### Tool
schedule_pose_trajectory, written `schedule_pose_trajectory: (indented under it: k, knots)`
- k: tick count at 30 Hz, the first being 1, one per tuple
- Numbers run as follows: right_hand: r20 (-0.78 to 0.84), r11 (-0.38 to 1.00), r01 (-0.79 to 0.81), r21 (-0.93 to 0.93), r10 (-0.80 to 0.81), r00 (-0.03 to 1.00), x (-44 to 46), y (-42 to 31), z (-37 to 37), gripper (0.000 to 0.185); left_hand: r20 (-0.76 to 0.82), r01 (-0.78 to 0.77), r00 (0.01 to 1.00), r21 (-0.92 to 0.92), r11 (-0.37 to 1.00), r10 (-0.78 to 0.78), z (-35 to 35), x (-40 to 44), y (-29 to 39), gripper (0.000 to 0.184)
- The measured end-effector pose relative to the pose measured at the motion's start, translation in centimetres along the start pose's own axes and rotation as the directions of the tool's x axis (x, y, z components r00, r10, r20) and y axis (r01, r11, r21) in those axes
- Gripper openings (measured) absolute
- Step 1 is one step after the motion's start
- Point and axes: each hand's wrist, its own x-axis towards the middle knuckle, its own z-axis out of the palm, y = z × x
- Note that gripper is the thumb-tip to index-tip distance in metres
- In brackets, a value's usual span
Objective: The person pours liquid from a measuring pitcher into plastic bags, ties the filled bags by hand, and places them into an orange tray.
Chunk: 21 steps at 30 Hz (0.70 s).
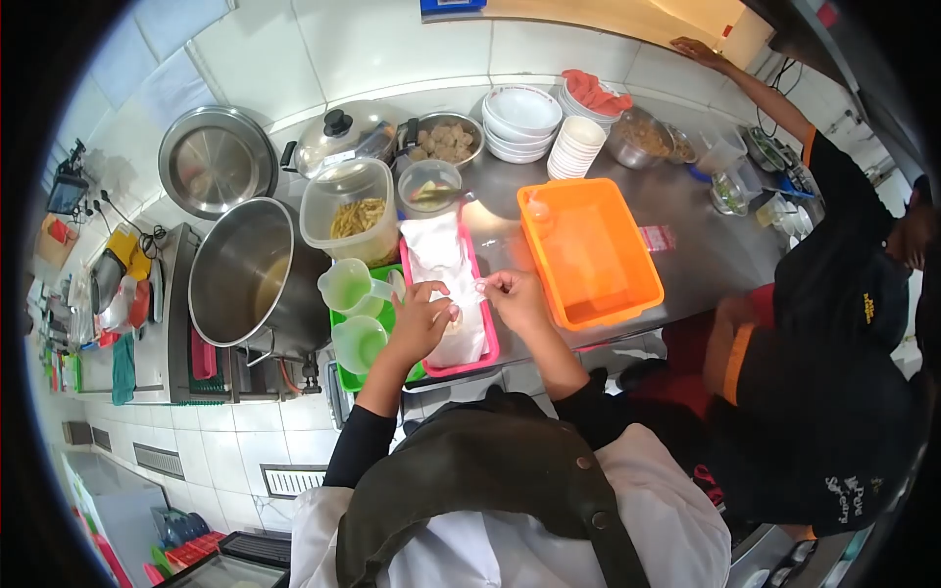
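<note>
A pink tray (492, 345) lined with white cloth (431, 242) lies in front of me on the steel counter. Over its left edge is my left hand (423, 318), its fingers curled, with a small pale piece near the fingertips. My right hand (518, 299) is over the right edge, thumb and fingertips pinched together at something small and whitish that I cannot make out. Left of the tray, two translucent green-tinted jugs (346, 285) stand on a green tray (351, 378). An orange bin (595, 257) sits to the right.
A large steel pot (231, 306) stands at left, beside a plastic tub (316, 215) of yellowish food. White bowls (521, 110), stacked cups (576, 147) and a steel bowl of round brown pieces (474, 135) line the back. People in black (823, 284) stand at right, one arm stretched toward the shelf.
</note>
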Motion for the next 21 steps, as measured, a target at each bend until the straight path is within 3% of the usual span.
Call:
schedule_pose_trajectory:
  k: [5, 8, 9, 10, 12, 14, 15, 18, 21]
  knots:
    - [0.022, 0.997, 0.012, -0.078, -0.010, 1.000, 0.1, -0.7, -0.6, 0.011, -0.035, -0.046, 0.998, -0.040, 0.998, 0.045, 0.5, 0.4, -0.2, 0.017]
    - [0.146, 0.966, -0.006, -0.257, 0.045, 0.988, -0.3, -2.5, -1.9, 0.030, -0.039, -0.078, 0.996, -0.058, 0.995, 0.076, 0.6, 0.8, -0.4, 0.016]
    - [0.166, 0.861, 0.255, -0.440, -0.201, 0.965, -1.1, -5.1, -2.0, 0.037, -0.038, -0.092, 0.995, -0.063, 0.994, 0.089, 0.6, 1.0, -0.4, 0.016]
    - [0.234, 0.655, 0.472, -0.590, -0.421, 0.876, -2.6, -8.6, -2.1, 0.044, -0.037, -0.103, 0.994, -0.067, 0.992, 0.101, 0.6, 1.2, -0.6, 0.016]
    - [0.413, 0.337, 0.654, -0.677, -0.563, 0.717, -4.0, -9.6, -1.5, 0.056, -0.049, -0.141, 0.989, -0.062, 0.988, 0.138, 0.9, 1.4, -1.1, 0.016]
    - [0.548, 0.267, 0.718, -0.643, -0.495, 0.674, -4.1, -6.7, -0.3, 0.065, -0.077, -0.202, 0.977, -0.042, 0.978, 0.199, 1.7, 1.7, -1.4, 0.016]
    - [0.593, 0.308, 0.689, -0.656, -0.353, 0.724, -3.6, -5.6, -0.2, 0.051, -0.026, -0.197, 0.980, -0.044, 0.979, 0.196, 1.0, 1.7, -0.5, 0.016]
    - [0.633, 0.403, 0.585, -0.704, -0.016, 0.774, -2.5, -4.0, 0.0, 0.040, 0.059, -0.218, 0.975, 0.027, 0.976, 0.216, -1.7, 1.2, 2.2, 0.013]
    - [0.606, 0.421, 0.527, -0.738, 0.070, 0.792, -3.9, -4.4, -0.6, 0.023, 0.071, -0.300, 0.954, 0.173, 0.938, 0.292, -2.0, 0.3, 3.8, 0.012]
